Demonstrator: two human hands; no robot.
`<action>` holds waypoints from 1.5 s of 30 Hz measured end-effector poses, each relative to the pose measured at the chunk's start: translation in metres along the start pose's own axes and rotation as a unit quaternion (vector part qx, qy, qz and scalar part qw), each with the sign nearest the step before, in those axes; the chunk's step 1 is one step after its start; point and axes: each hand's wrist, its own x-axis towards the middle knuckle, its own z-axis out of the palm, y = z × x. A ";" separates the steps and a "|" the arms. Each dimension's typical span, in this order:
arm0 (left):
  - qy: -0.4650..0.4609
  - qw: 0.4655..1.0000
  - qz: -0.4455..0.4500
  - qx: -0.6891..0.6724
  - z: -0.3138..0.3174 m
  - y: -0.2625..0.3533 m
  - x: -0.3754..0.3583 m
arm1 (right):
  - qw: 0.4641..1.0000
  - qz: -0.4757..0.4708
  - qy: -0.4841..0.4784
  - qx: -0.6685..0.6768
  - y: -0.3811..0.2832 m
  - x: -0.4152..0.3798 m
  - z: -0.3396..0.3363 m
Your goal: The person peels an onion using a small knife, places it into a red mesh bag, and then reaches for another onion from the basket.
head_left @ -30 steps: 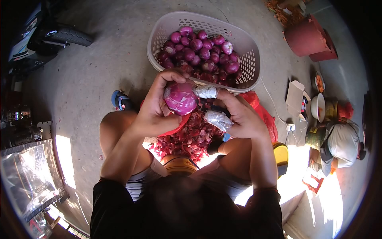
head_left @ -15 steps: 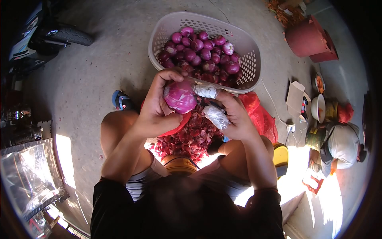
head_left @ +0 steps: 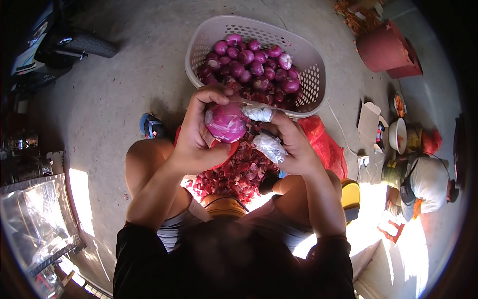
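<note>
My left hand (head_left: 196,137) is wrapped round a large purple-red onion (head_left: 226,122), its fingers over the top and left side. Close to the onion's right side is my right hand (head_left: 289,137), whose thumb and forefinger are wrapped in silvery-white material. A small dark thing shows between those wrapped fingers, too hidden to name. Under both hands lies a heap of red onion skins (head_left: 236,174), above an orange-yellow container (head_left: 225,207) between my legs. Just beyond my hands stands a pale perforated basket (head_left: 194,55) holding several purple onions (head_left: 259,67).
A red mesh bag (head_left: 326,149) lies right of the skins. Farther right are an open cardboard box (head_left: 368,119), a white bowl (head_left: 397,135) and a person (head_left: 428,179) bent low. Red tubs (head_left: 383,47) stand at the upper right, a motorbike wheel (head_left: 89,44) at the upper left.
The thumb of my left hand has shifted slightly down and right along the onion. My right hand is almost unmoved beside it.
</note>
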 end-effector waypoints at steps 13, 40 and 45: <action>-0.011 0.988 0.080 0.128 -0.003 -0.007 0.000 | 0.999 0.042 -0.002 0.011 -0.010 0.002 0.000; 0.007 0.992 0.108 0.070 0.004 -0.002 -0.001 | 0.997 0.015 0.015 0.068 -0.006 0.003 0.011; 0.025 0.993 0.088 0.076 0.003 -0.008 -0.004 | 0.998 -0.028 0.040 0.049 0.001 0.006 0.014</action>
